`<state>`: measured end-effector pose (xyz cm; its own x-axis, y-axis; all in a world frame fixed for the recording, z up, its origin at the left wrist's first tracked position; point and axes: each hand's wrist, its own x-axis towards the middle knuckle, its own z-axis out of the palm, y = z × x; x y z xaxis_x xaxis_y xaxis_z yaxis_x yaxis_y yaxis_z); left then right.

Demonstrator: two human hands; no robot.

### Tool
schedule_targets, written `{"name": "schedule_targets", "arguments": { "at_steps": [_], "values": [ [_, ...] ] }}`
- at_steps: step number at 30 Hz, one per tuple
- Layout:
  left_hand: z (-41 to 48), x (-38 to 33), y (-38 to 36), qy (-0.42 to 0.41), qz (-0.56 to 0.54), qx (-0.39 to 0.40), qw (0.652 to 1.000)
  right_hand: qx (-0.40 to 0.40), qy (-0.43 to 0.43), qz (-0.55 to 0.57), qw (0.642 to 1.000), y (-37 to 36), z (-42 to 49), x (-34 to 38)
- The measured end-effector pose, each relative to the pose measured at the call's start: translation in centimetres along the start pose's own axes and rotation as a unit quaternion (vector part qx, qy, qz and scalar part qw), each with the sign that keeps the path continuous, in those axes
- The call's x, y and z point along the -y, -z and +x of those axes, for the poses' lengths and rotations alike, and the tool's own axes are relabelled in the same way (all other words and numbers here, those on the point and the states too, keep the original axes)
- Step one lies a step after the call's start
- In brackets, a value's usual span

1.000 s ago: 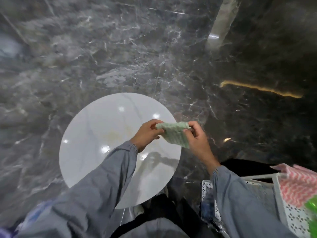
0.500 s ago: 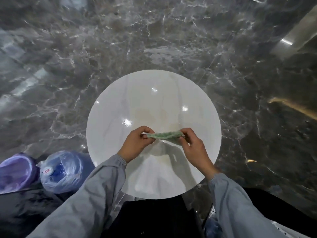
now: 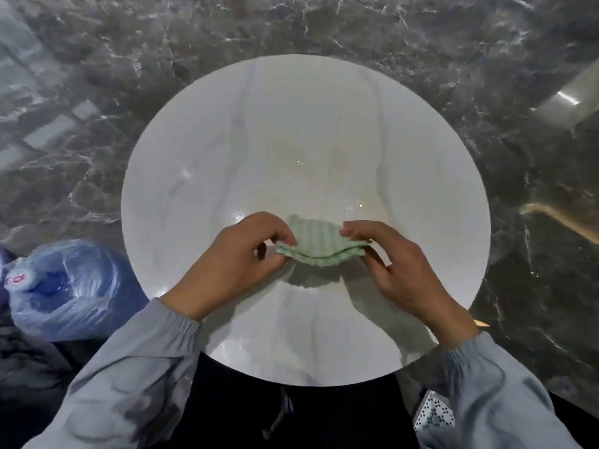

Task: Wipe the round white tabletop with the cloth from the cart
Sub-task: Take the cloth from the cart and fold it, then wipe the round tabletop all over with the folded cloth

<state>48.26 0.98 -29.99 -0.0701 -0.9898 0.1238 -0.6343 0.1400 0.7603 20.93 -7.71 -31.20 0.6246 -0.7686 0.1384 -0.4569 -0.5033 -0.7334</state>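
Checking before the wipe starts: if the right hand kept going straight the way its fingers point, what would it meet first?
The green cloth, already pinched by the right hand, then the left hand holding its other end.

Left hand [image 3: 233, 264] and right hand [image 3: 402, 270] raised side by side, fingertips pinched, grey-sleeved forearms angled inward

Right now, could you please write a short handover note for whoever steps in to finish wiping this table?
Left hand: pinching the left end of the green cloth.
Right hand: pinching its right end.
Cloth: folded, held over the near-middle of the round white tabletop; contact with it cannot be told.
Done: cloth fetched and folded.
Left: the wiping itself; faint yellowish smears show near the centre.
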Motion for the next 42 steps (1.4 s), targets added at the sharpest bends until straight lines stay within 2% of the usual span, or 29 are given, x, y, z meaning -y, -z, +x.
{"name": "schedule_targets", "arguments": {
  "at_steps": [9,14,18,20,22,27,30,35,38,42],
  "values": [
    [-7.5,0.7,-4.6,-0.088,0.161,0.022,0.983,0.105,0.130,-0.141,0.976,-2.5,-5.8,-2.0],
    [-11.0,-0.5,-6.7,-0.116,0.220,0.005,0.969,0.100,0.082,-0.169,0.977,-3.0,-9.1,-0.4],
    [-12.7,0.5,-7.0,-0.062,0.210,0.010,0.976,0.047,0.038,-0.172,0.983,-5.7,-9.0,0.7],
    [-12.4,1.2,-7.1,-0.020,0.188,-0.027,0.982,0.048,0.018,-0.176,0.983,-7.3,-7.4,1.0],
    [-15.1,1.0,-5.2,0.014,0.197,-0.131,0.972,0.075,0.037,-0.213,0.974,-9.8,-6.7,4.6],
    [-14.1,3.5,-5.8,0.089,0.124,-0.270,0.951,0.115,-0.067,-0.303,0.944,-12.6,-5.7,3.9],
    [-14.1,3.7,-6.1,0.088,0.099,-0.338,0.932,0.121,-0.038,-0.312,0.942,-13.8,-7.0,4.9],
    [-12.4,3.8,-7.4,0.033,0.145,-0.348,0.926,0.130,0.000,-0.303,0.944,-12.7,-8.4,4.6],
    [-11.7,3.7,-7.9,0.032,0.154,-0.333,0.930,0.115,-0.044,-0.302,0.945,-9.7,-8.2,1.6],
    [-11.3,3.3,-8.6,0.054,0.167,-0.336,0.925,0.074,-0.143,-0.315,0.935,-5.4,-7.5,-2.1]
  ]
}}
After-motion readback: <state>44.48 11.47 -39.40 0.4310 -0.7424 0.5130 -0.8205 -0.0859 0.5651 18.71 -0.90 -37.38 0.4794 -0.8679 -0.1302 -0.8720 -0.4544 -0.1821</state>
